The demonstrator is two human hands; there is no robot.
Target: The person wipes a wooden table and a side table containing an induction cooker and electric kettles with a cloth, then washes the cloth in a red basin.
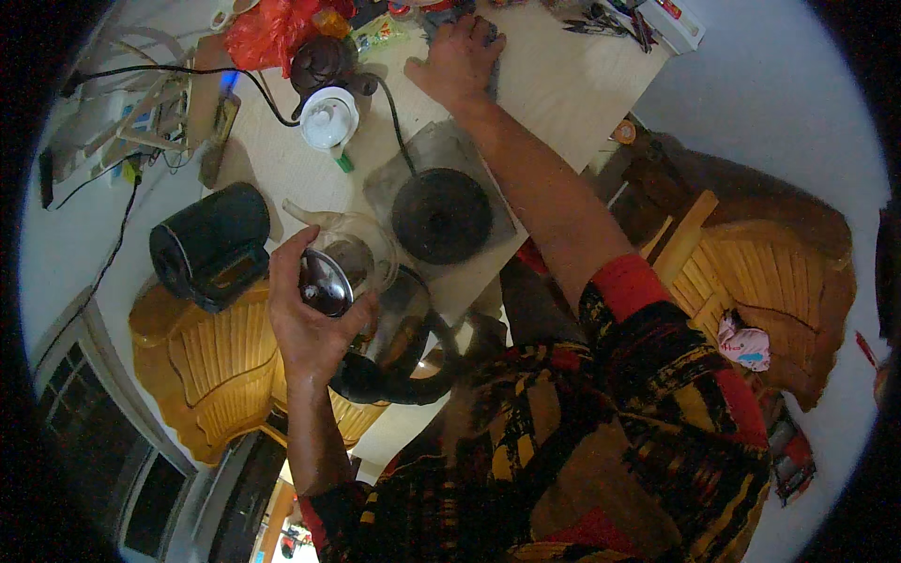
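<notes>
My left hand (310, 317) grips a round, shiny metal lid (328, 283) between thumb and fingers. The lid is tilted, with its face towards me. Just behind it is a clear glass teapot (362, 236) with its spout pointing left; the hand and lid hide part of it. Whether the lid touches the pot cannot be told. My right hand (464, 60) reaches across to the table's far side and rests on a dark grey cloth (495, 81), thumb spread to the left. Its fingertips are blurred, so a grip on the cloth cannot be made out.
A round black hotplate (442, 216) sits near the table edge (486, 281). At left are a dark electric kettle (211, 243) and a white lidded pot (329, 119). Beyond stand a dark brown teapot (324, 63) and a red plastic bag (278, 32). Wooden chairs (760, 281) flank me.
</notes>
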